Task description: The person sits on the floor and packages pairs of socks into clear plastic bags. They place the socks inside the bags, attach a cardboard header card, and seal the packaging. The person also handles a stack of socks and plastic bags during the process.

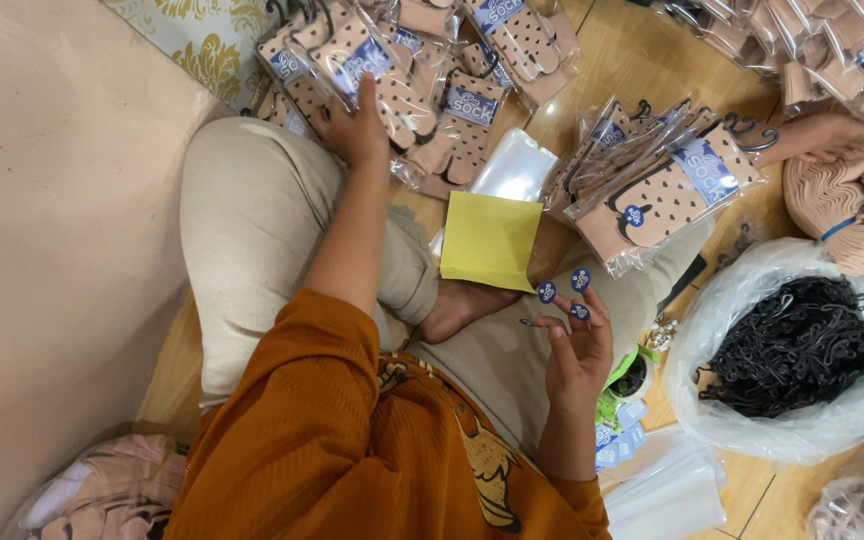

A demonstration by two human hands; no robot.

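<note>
Left hand (357, 120) reaches flat to twelve o'clock, fingers spread over a packaged sock pair (352, 62) on the pile. Right hand (577, 345) is half open, round blue stickers (564, 290) stuck to its fingertips. Yellow sheet (490, 240) lies just beyond; black hangers bag (797, 345) at three o'clock.

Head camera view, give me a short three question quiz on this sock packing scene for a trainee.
1. True or false: the left hand rests on a packaged pair of socks.
2. What sits on the right hand's fingertips? A) round blue stickers B) black hooks C) yellow paper
3. What fills the clear plastic bag at the right?

Key:
1. True
2. A
3. Black hangers
</note>
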